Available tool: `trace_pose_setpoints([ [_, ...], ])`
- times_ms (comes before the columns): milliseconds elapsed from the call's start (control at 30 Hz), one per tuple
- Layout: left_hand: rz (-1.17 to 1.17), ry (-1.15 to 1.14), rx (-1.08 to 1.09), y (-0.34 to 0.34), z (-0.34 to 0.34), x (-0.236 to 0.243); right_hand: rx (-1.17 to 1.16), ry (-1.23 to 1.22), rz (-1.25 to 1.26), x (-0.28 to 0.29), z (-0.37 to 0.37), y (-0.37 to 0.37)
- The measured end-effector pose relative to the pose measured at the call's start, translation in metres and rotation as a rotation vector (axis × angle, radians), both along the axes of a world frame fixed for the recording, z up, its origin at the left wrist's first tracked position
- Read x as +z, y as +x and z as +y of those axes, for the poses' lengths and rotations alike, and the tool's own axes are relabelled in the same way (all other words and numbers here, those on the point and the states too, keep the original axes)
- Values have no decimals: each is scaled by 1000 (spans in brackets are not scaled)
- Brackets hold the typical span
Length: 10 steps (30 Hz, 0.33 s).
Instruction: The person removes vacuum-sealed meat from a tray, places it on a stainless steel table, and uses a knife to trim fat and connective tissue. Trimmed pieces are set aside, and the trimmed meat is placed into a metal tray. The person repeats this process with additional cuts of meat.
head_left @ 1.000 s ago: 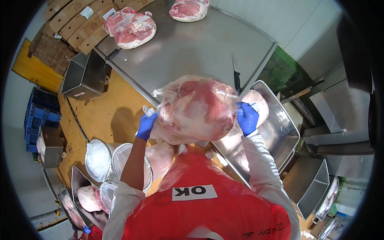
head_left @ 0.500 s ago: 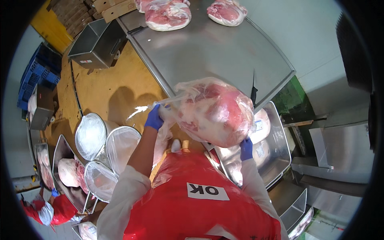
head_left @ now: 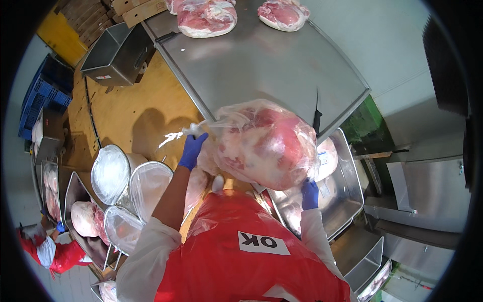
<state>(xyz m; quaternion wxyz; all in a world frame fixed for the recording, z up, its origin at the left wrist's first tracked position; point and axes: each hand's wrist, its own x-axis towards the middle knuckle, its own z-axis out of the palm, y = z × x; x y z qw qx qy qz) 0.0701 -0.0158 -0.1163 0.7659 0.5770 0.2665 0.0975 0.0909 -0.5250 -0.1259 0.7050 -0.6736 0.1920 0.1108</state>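
Observation:
A large cut of pink meat with white fat sits inside a clear plastic bag (head_left: 266, 143), at the near edge of the steel table. My left hand (head_left: 192, 151), in a blue glove, is closed on the gathered neck of the bag, whose white loose end sticks out past the fingers to the left. My right hand (head_left: 310, 194), also blue-gloved, grips the bag's lower right corner; its fingertips are partly hidden by the plastic. Beyond the bag, a black-handled knife (head_left: 317, 120) lies on the table's right side.
On the steel table (head_left: 251, 65), several raw cuts (head_left: 207, 20) lie at the far end. A steel tub (head_left: 347, 201) with bagged meat stands at right. Bag-lined round bins (head_left: 111, 173) and a meat-filled cart (head_left: 75, 189) stand left. Another person (head_left: 53, 251) works at lower left.
My left hand has shifted slightly down and left along the bag's neck, its fingers now more visible. The bagged meat has moved a little left, and the whole view has shifted slightly.

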Motion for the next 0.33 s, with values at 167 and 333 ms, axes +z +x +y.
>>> trace_pose_setpoints([
  [167,-54,681,-303,36,-4,38,37,157,-24,8,59,-6],
  [333,205,527,-190,93,2,-17,-31,26,-9,-19,43,2],
])
